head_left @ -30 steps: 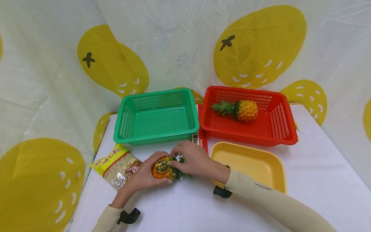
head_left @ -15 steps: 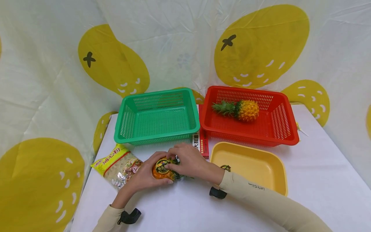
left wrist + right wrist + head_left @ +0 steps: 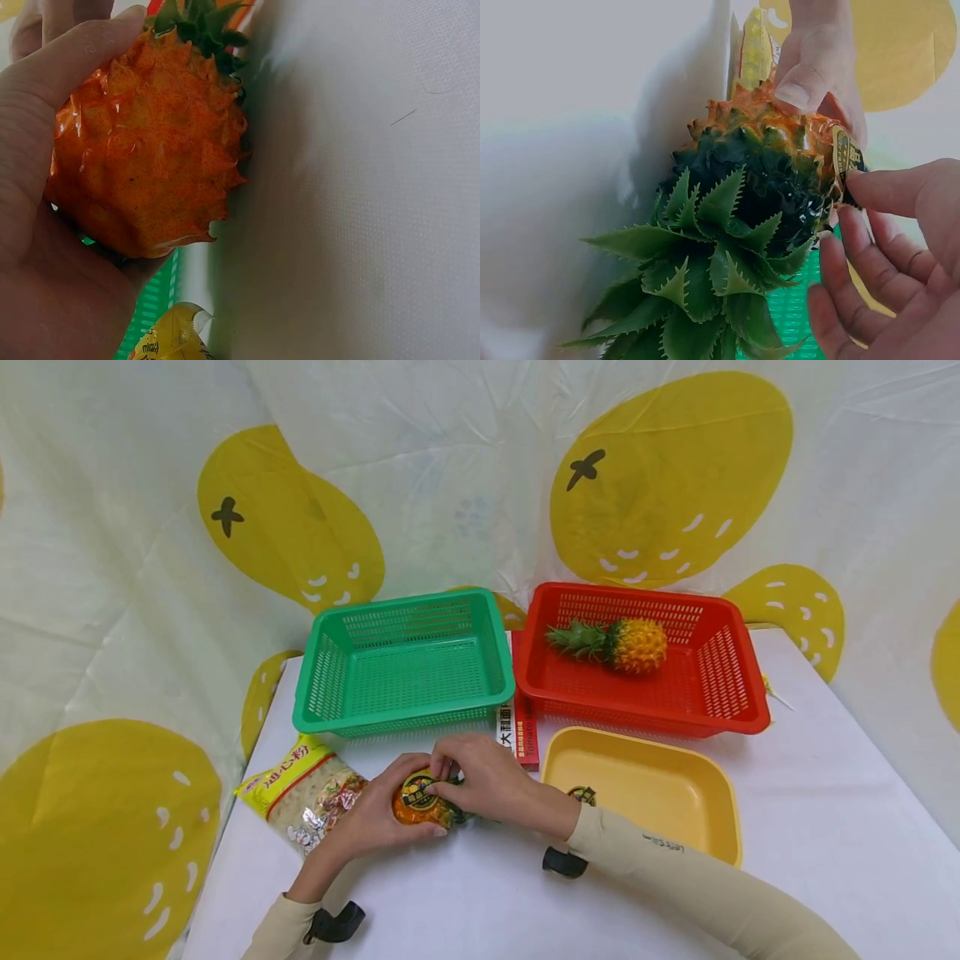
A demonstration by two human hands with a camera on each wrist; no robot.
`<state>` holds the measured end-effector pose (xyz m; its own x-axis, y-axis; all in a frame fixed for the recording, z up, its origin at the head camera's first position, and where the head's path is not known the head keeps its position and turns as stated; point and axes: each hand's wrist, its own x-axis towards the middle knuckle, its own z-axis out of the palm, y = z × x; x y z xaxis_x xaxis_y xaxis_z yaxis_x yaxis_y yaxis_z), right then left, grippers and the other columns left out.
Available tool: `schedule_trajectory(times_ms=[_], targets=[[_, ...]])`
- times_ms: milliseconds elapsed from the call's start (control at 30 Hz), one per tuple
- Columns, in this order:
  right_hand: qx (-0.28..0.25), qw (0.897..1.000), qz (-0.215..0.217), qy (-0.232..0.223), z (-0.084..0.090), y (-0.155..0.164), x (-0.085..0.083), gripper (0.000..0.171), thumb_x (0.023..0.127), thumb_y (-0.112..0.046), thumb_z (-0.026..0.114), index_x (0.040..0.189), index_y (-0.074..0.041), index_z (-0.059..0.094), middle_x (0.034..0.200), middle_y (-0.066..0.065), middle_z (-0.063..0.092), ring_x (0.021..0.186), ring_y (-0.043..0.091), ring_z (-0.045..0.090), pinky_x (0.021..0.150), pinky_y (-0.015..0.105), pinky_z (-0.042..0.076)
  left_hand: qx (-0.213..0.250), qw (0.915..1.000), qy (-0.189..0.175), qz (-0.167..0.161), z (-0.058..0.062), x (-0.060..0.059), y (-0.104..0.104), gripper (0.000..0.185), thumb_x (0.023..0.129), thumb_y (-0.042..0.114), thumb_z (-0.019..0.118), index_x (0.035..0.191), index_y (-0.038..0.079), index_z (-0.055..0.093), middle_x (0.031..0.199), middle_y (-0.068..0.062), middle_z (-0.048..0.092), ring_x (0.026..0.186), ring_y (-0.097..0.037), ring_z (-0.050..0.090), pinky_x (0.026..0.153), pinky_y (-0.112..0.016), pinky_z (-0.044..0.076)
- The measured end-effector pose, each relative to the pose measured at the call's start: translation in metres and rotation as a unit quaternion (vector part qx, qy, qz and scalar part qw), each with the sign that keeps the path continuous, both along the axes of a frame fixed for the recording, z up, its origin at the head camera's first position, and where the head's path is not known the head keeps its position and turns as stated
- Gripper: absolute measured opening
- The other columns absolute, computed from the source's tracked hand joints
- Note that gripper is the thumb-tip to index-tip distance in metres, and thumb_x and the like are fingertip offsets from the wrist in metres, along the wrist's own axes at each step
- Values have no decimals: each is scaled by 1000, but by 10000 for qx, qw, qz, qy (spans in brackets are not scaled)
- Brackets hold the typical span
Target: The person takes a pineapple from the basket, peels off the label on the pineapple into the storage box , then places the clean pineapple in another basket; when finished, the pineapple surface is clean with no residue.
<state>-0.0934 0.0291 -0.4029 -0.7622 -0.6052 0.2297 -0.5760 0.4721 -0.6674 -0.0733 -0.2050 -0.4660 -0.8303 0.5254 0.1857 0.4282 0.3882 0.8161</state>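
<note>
Left hand [image 3: 372,818] cups the small pineapple [image 3: 422,797], fingers curled round its orange body; it lies on the white table [image 3: 480,893] just in front of the green basket [image 3: 405,662], crown pointing right. Right hand [image 3: 487,781] pinches at the round label [image 3: 417,792] on top, fingertips [image 3: 870,184] on the label's edge in the right wrist view.

Looks like label peeling. To do it well:
- keep the left hand firm, the spiky skin gives purchase
- lift one edge with a nail, pull low and slow
- keep the fruit on the table

Noodle bag [image 3: 303,789] sits left of the pineapple, yellow tray [image 3: 712,814] right, red basket [image 3: 738,693] with a second pineapple [image 3: 636,645] behind the tray.
</note>
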Motion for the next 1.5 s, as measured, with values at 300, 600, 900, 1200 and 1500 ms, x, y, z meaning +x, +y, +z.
schedule_trajectory(times_ms=[300, 600, 900, 1200, 1500], targets=[[-791, 9888, 449, -1185, 16, 20, -2, 16, 94, -14, 84, 95, -15, 68, 84, -9, 67, 78, 7, 65, 73, 29, 60, -89, 9999, 48, 13, 1, 0, 0, 85, 74, 32, 100, 147, 23, 57, 145, 5, 56, 124, -20, 58, 103, -40, 50], [-1200, 9781, -2, -1702, 37, 73, -11, 10, 95, -11, 82, 97, -11, 72, 87, 0, 68, 79, 19, 67, 72, 32, 59, -264, 9996, 51, 88, 3, 0, -4, 86, 76, 46, 97, 148, 24, 56, 147, 9, 54, 126, -19, 58, 101, -49, 51], [-1166, 9735, -381, -1931, 35, 128, -10, 10, 95, -12, 82, 96, -10, 72, 87, 5, 69, 78, 25, 68, 72, 31, 59, -276, 9995, -56, 117, 5, 2, -4, 88, 76, 44, 97, 150, 22, 56, 148, 8, 53, 121, -19, 59, 94, -47, 54], [-674, 9683, -942, -2213, 23, 176, -4, 12, 97, -14, 80, 98, -7, 70, 87, 7, 70, 77, 24, 71, 72, 34, 60, -252, 9996, -63, 112, 5, 3, -2, 89, 76, 43, 98, 150, 19, 56, 149, 5, 53, 122, -20, 59, 94, -47, 55], [-191, 9651, -1247, -2294, 8, 199, 3, 11, 96, -15, 79, 100, -7, 72, 88, 3, 70, 82, 22, 67, 72, 27, 57, -242, 9996, -89, 88, 5, 3, -1, 88, 76, 43, 98, 150, 20, 56, 149, 6, 54, 121, -19, 59, 94, -46, 54]])
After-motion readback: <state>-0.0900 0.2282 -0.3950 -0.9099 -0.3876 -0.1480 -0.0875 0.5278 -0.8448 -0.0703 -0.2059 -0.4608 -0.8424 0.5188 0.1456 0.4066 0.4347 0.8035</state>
